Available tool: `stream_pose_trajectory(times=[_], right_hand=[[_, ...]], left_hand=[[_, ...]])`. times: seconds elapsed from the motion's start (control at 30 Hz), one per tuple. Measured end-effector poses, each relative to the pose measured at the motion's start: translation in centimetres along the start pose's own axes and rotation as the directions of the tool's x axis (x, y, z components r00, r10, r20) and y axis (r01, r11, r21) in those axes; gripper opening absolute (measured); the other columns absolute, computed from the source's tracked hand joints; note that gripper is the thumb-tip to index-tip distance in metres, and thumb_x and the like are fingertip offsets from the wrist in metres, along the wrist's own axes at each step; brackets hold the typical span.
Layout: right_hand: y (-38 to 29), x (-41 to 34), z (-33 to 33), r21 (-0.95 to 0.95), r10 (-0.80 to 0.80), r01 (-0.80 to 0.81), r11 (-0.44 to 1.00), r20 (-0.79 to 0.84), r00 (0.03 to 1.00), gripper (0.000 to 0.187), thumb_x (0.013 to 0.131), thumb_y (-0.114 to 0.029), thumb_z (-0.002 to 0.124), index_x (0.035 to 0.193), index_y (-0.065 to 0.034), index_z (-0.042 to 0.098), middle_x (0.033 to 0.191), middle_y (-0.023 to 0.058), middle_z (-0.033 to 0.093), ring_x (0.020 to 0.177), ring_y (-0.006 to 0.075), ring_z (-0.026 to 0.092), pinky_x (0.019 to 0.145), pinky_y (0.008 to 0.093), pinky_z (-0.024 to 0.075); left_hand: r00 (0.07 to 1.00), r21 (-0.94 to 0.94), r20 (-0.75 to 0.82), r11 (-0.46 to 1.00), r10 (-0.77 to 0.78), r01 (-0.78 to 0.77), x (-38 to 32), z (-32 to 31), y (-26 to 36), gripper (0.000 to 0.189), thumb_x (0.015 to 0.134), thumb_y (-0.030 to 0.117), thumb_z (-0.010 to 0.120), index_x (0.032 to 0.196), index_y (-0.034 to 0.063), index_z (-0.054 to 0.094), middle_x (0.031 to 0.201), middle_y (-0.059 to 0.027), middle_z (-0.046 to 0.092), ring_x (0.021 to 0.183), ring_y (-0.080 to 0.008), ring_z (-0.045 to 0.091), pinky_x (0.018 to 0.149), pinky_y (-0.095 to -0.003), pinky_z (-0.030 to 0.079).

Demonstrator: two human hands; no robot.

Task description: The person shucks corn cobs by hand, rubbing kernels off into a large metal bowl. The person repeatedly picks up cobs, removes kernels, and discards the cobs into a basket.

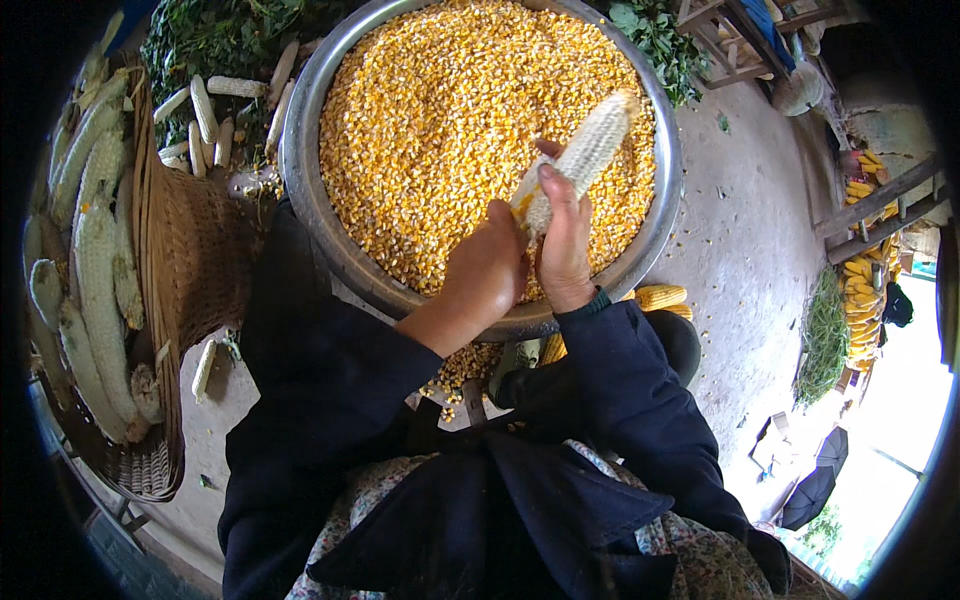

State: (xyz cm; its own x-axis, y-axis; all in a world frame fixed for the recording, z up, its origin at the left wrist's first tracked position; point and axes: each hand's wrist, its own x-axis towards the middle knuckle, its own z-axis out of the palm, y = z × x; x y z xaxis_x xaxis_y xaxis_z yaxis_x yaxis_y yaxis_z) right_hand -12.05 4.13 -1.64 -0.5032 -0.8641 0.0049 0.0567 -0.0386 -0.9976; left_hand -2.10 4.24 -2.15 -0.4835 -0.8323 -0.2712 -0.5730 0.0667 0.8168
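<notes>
A wide metal basin (671, 176) full of loose yellow corn kernels (450, 97) stands before me. Over its right half, my right hand (566, 240) grips a pale, mostly stripped corn cob (596, 142), tilted up to the right. My left hand (480, 259) is closed at the lower end of a second pale cob piece (527, 191) with a few yellow kernels on it. The two cobs lie against each other, and the left fingers are largely hidden. My thumb of the right hand presses where they meet.
At left, a woven basket (199, 247) holds bare cobs (97, 255); several more cobs (204, 109) lie by green leaves (217, 37). Unshelled corn ears (660, 296) sit below the basin's right rim. A wooden rack (877, 202) and piled corn (862, 300) stand far right.
</notes>
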Motion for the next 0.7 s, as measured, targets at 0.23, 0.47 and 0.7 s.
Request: stream_pose_trajectory(times=[0.23, 0.47, 0.7], right_hand=[[-2.5, 1.7, -3.2, 0.219, 0.053, -0.166, 0.962, 0.447, 0.893, 0.06, 0.077, -0.033, 0.054, 0.124, 0.003, 0.041, 0.121, 0.0113, 0.047, 0.111, 0.0207, 0.046, 0.094, 0.0321, 0.0353], [-3.0, -1.2, -0.1, 0.096, 0.057, -0.098, 0.991, 0.358, 0.932, 0.069, 0.071, -0.027, 0.059, 0.129, 0.0021, 0.035, 0.124, 0.0107, 0.045, 0.109, 0.0197, 0.047, 0.095, 0.0314, 0.0357], [-2.7, 1.0, -1.5, 0.364, 0.096, -0.241, 0.9, 0.373, 0.923, 0.065, 0.075, -0.02, 0.057, 0.131, 0.0018, 0.032, 0.128, 0.0096, 0.042, 0.115, 0.0171, 0.042, 0.099, 0.0294, 0.0316]], left_hand=[[0.938, -0.727, 0.347, 0.633, 0.006, 0.265, 0.7, -3.4, 1.7, 0.03, 0.076, 0.005, 0.057, 0.103, -0.0023, 0.045, 0.065, -0.0049, 0.053, 0.046, -0.0116, 0.051, 0.038, -0.0247, 0.039], [0.971, -0.41, -0.152, 0.882, 0.184, -0.231, 0.6, 0.0, -0.9, 0.044, 0.072, 0.004, 0.059, 0.11, -0.0061, 0.038, 0.086, -0.0208, 0.058, 0.083, -0.0378, 0.058, 0.071, -0.0428, 0.045], [0.985, -0.575, 0.167, 0.816, 0.048, 0.058, 0.9, -2.3, 0.8, 0.029, 0.075, 0.001, 0.058, 0.1, -0.0021, 0.043, 0.076, -0.0097, 0.058, 0.057, -0.0182, 0.057, 0.048, -0.0288, 0.044]])
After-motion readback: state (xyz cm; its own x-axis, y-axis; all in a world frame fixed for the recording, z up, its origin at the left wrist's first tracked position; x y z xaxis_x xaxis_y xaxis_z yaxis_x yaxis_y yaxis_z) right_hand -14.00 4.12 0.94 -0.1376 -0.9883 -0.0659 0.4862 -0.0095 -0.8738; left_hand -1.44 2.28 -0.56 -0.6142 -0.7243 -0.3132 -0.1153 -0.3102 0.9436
